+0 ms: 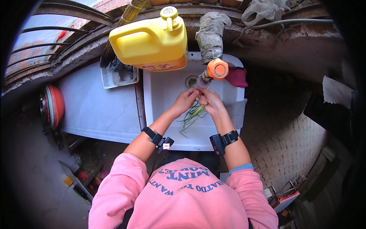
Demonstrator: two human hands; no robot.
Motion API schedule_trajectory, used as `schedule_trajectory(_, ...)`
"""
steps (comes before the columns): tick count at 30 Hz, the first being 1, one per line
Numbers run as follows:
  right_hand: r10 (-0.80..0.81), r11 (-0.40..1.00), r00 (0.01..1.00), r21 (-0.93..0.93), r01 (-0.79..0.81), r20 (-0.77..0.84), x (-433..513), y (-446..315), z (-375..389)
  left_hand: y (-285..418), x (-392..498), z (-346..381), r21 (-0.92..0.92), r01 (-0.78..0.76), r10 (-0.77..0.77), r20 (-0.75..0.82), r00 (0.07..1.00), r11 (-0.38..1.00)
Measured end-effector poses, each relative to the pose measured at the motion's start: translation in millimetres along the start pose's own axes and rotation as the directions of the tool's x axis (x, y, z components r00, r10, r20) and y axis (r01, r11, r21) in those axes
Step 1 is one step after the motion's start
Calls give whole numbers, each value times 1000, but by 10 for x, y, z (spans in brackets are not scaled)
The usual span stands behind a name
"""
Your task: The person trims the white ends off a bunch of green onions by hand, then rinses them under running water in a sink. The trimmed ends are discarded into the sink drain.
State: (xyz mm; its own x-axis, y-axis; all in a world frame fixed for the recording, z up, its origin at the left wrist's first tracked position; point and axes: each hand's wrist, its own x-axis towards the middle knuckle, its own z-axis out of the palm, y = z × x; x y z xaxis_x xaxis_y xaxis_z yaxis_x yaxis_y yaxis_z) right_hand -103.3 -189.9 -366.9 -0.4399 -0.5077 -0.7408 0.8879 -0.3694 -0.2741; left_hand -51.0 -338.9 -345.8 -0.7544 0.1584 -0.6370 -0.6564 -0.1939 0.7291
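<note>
A small bunch of thin green stalks with long leaves [194,112] is gripped in my right hand [211,100], its leaf ends hanging toward me over the white sink basin [160,100]. My left hand [184,100] meets the right one at the fingertips, thumb and fingers drawn together. What lies between the left fingertips is hidden. Both hands are just under the spout of a tap with an orange knob [218,69]. Whether water runs is hard to tell. The drain [191,81] shows behind the hands.
A yellow plastic jug [151,43] stands at the sink's back left, near a wrapped pipe [211,37]. Left are a soap tray [120,77], a straw broom [130,14] and stacked basins [55,106]. A pink cloth [238,77] and a grey cloth [236,113] hang over the right rim.
</note>
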Motion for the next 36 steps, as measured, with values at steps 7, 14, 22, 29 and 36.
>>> schedule_trajectory(7, -271, 962, 952, -1, 273, -145, 22, -647, -146, -539, 182, -251, 467, -134, 209, -113, 971, 874)
schedule_trajectory(14, -443, 872, 883, -303, 384, -155, 108, -284, 74, -274, 27, 108, -75, 246, -245, 25, 969, 966)
schedule_trajectory(22, -790, -191, 532, -947, 258, 304, -401, 337, 221, -104, 330, 199, -903, 252, -142, 215, 966, 349)
schedule_trajectory(29, -357, 580, 910, -813, 38, -213, -517, 165, -55, -333, 365, 223, -723, 78, -141, -27, 990, 686)
schedule_trajectory(36, -405, 258, 906, -966, -18, -125, -186, 377, 43, -205, 337, 328, -463, 60, -103, -69, 992, 884)
